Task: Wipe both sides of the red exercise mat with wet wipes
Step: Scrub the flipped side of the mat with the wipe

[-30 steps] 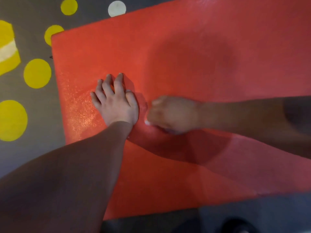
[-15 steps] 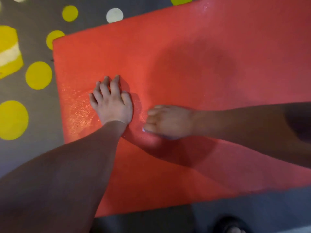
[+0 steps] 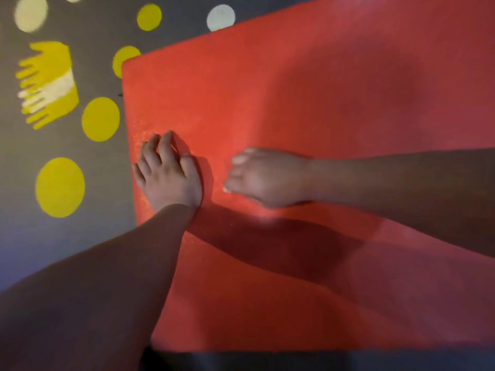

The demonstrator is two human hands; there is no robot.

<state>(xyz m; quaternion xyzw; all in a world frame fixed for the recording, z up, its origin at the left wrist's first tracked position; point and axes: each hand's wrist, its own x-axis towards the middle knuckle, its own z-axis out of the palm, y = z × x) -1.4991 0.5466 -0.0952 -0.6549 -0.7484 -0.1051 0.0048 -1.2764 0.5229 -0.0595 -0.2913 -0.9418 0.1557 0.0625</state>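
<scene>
Red exercise mat: lies spread flat on the floor and fills the centre and right of the view. Its left edge and far left corner are visible; its right end runs out of frame.
Left hand: rests palm down on the mat, just inside the left edge, with the forearm entering from the lower left.
Grip, left hand: open. The fingers are straight, slightly spread and pressed on the mat, and they hold nothing.
Right hand: lies knuckles up on the mat, just beside the left hand but apart from it. Its forearm reaches in from the right edge of the view.
Grip, right hand: closed. The fingers are curled down and bunched against the mat over the wet wipe.
Wet wipe: only a small white edge shows beneath the right fingertips, against the mat; the rest is hidden under the hand.
Mat surface: a fine glint shows near the left edge, around the left hand. The shadows of both arms fall across the near half.
Floor: grey, visible to the left of the mat and beyond it.
Floor markings: yellow dots and white dots are scattered near the mat, and one yellow dot is partly covered by the mat's far left corner. A yellow hand-shaped mark with a white band lies further left.
</scene>
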